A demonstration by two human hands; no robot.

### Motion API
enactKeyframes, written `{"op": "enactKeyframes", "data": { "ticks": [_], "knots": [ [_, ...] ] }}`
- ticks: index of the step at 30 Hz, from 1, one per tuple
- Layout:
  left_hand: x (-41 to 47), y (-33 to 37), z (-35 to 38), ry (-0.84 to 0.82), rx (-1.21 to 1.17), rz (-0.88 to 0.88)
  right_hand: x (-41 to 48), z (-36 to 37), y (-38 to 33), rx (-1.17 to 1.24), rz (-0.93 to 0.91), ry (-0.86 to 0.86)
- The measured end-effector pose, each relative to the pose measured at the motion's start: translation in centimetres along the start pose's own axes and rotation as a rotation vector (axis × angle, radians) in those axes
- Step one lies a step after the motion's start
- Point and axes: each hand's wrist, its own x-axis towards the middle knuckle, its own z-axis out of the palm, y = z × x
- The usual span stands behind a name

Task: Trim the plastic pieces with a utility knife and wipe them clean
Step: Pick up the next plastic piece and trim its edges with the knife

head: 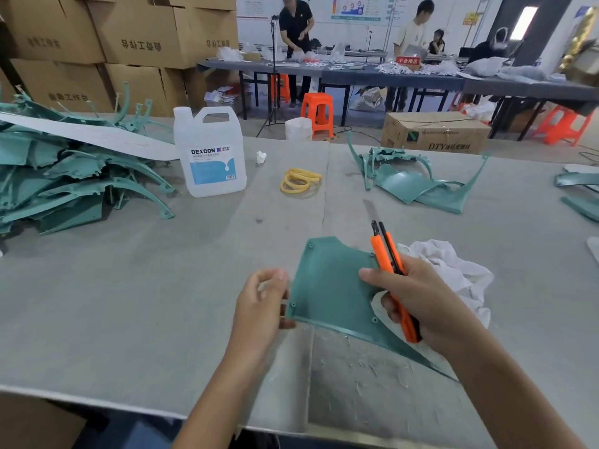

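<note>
I saw the left hand [262, 303] pinch the panel [327, 286] edge at lower centre; the right hand [421, 303], gripping the knife [387, 251], hid the panel's right side.

Bright, even light, soft shadows, slight blur on the left hand [259, 306], strong wide-angle curving toward the edges.

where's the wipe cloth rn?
Head view, right of centre: the white cloth lies crumpled on the table, just beyond the right hand gripping the utility knife, beside the green plastic piece.
</note>
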Motion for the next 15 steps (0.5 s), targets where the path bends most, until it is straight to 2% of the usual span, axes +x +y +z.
{"op": "enactKeyframes", "data": {
  "ticks": [3,5,8,11,13,15],
  "knots": [
    [0.8,-2.5,-2.0,0.148,0.404,0.137,1.5,-0.3,1.9,0.174,0.227,0.047],
    [0.4,-3.8,-2.8,0.157,0.441,0.11,2.2,-0.5,2.7,0.26,0.306,0.072],
    [-0.4,-3.8,-1.8,0.107,0.242,-0.076,2.5,-0.3,2.8,0.396,0.32,0.077],
    [-1.1,-1.9,0.2,-0.166,-0.139,-0.314,1.7,0.7,2.5,0.473,0.282,0.015],
    [-1.7,-0.3,1.2,-0.326,-0.33,-0.32,0.7,1.9,2.3,0.49,0.277,-0.04],
    [-2.1,0.9,1.8,-0.36,-0.42,-0.294,-0.3,3.0,2.3,0.477,0.268,-0.099]
  ]
}}
